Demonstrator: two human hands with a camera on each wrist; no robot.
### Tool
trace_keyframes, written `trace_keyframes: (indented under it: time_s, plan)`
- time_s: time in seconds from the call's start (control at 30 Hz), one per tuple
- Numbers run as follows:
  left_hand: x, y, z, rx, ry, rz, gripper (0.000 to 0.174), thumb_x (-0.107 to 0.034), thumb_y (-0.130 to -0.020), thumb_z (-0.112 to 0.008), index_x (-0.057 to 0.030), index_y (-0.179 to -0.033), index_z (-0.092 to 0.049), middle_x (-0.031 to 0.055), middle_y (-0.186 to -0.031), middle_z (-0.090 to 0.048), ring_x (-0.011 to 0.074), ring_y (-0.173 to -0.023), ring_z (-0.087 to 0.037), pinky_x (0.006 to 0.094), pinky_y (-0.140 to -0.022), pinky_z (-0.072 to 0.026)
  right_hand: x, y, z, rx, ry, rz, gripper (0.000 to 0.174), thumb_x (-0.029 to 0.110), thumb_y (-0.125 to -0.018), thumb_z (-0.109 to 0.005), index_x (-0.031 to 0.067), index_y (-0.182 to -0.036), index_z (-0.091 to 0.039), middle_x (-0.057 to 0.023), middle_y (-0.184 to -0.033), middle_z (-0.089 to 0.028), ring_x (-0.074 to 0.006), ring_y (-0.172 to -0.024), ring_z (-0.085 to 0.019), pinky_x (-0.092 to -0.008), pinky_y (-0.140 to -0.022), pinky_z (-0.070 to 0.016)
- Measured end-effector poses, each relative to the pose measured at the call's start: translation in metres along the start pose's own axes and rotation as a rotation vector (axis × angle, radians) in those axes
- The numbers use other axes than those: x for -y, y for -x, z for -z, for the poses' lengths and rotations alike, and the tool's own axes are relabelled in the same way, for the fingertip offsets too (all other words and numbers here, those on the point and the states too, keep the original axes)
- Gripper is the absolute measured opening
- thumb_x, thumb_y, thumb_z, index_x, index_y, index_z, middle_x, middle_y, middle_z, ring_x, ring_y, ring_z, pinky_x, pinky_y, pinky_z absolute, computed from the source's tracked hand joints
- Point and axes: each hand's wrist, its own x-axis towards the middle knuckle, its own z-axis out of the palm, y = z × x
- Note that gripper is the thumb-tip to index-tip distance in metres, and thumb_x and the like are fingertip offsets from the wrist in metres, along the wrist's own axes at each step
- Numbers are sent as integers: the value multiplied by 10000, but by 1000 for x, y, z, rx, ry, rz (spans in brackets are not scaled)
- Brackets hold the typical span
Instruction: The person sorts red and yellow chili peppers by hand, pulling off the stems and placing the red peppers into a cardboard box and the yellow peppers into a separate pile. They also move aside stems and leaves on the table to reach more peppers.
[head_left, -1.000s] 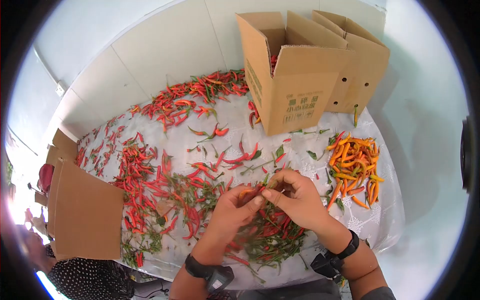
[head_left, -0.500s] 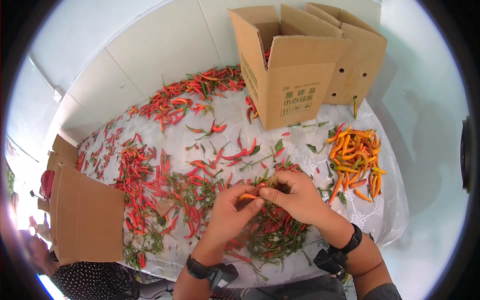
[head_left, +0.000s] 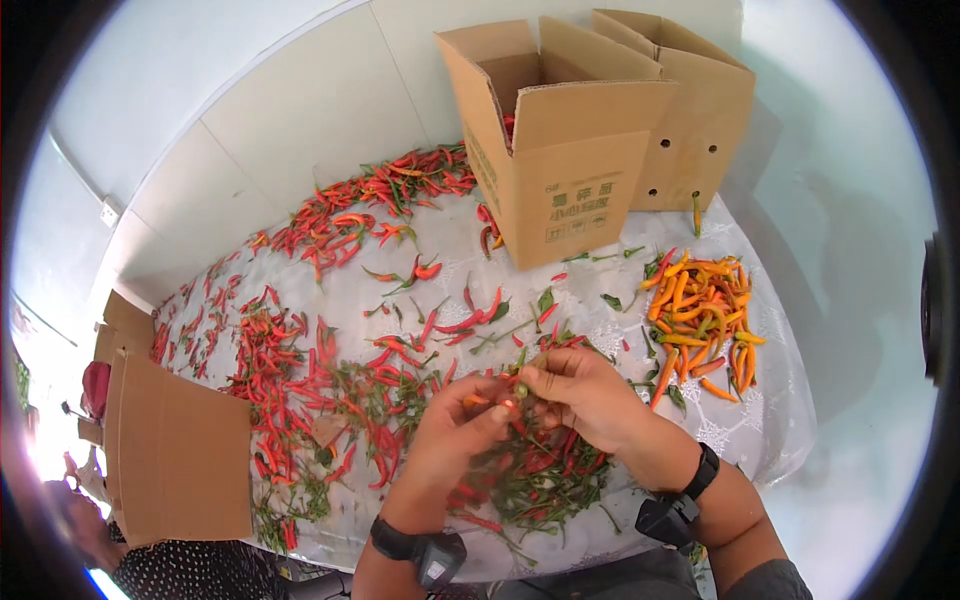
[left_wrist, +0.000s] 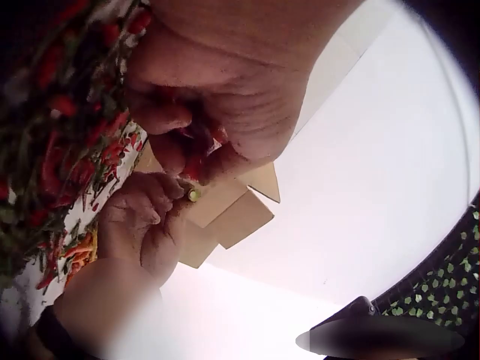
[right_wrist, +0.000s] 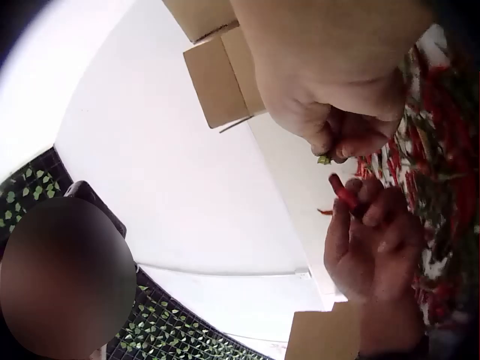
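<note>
My left hand (head_left: pixel 450 430) holds red chili peppers in curled fingers, with an orange one (head_left: pixel 475 400) showing at the forefinger. One red chili (right_wrist: pixel 346 193) sticks up past the thumb in the right wrist view. Close beside it, my right hand (head_left: pixel 585 400) pinches a green chili stem (right_wrist: pixel 323 160) between thumb and forefinger. A narrow gap separates that stem from the chili in the right wrist view. Under both hands lies a heap of red chilies with green stems (head_left: pixel 545 490). The curled fingers hide much of what the left hand holds.
Orange chilies (head_left: pixel 700 310) are piled at the right of the plastic-covered table. Red chilies (head_left: pixel 270 350) spread over the left and along the wall. Cardboard boxes (head_left: pixel 580 150) stand at the back, another box (head_left: pixel 180 450) at the left. A person in a dotted garment (head_left: pixel 200 572) is at lower left.
My right hand has drawn slightly away from the left fingertips, and a green stem now shows in its pinch. The left thumb has dropped a little. The head view has shifted slightly.
</note>
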Motion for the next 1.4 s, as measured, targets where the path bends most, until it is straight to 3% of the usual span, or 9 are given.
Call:
trace_keyframes:
  time_s: [0.17,0.3,0.4,0.5,0.7,0.9,1.0,1.2,1.4]
  plan:
    - [-9,-5,15,83,361,71,154,-40,-866,-562,-10,-1016,-546,120,-893,-618,152,-676,-607,206,-484,-426,22,-4,21,-285,394,391,247,215,-887,-681,-18,-955,-631,19,-682,-572,-66,-585,-503,-245,-536,-412]
    - [-12,-3,10,27,401,65,120,-38,-865,-558,-32,-982,-530,89,-784,-579,130,-585,-530,190,-424,-317,35,7,21,-415,1091,699,150,127,-783,-707,31,-889,-663,-97,-807,-613,-251,-778,-616,-361,-671,-486]
    - [-5,-4,15,-46,222,75,110,-67,-879,-572,-37,-972,-523,74,-760,-559,104,-584,-513,182,-418,-326,36,13,28,-444,1553,677,213,115,-687,-759,66,-871,-664,-108,-839,-605,-301,-824,-591,-385,-704,-485]
    - [-6,-5,12,-104,175,112,120,-67,-883,-609,-53,-974,-533,32,-731,-546,74,-574,-496,174,-418,-306,29,15,27,-152,1606,489,196,139,-662,-764,50,-793,-650,-134,-853,-589,-333,-835,-591,-413,-756,-484]
    - [-8,-5,7,-167,147,126,116,-105,-901,-632,-67,-989,-568,5,-749,-574,52,-569,-506,166,-425,-296,15,16,13,-195,1759,405,223,132,-683,-744,21,-835,-624,-128,-827,-605,-326,-865,-602,-421,-762,-491]
    - [-5,-5,9,-124,135,128,125,-172,-932,-598,-71,-1006,-580,16,-824,-597,77,-606,-537,175,-442,-338,16,15,20,-35,1760,328,244,135,-689,-743,43,-880,-622,-141,-857,-609,-352,-893,-598,-431,-753,-493]
    - [-4,-6,12,-52,198,150,167,-231,-956,-556,-78,-1019,-582,19,-850,-602,104,-687,-569,199,-488,-388,19,16,20,-54,1579,514,256,148,-707,-764,43,-888,-616,-116,-850,-622,-287,-816,-629,-389,-708,-505]
    - [-5,-4,0,-104,136,143,203,-258,-954,-557,-81,-1052,-572,24,-907,-612,124,-813,-595,231,-554,-434,18,6,7,74,610,272,170,135,-830,-707,6,-862,-600,-59,-773,-637,-143,-704,-604,-287,-663,-493]
    - [-2,-2,3,40,100,211,227,-148,-901,-645,-69,-1100,-568,9,-917,-607,96,-751,-582,203,-521,-407,-2,2,-3,61,525,410,132,125,-868,-699,15,-913,-641,9,-789,-622,-56,-683,-563,-226,-603,-465]
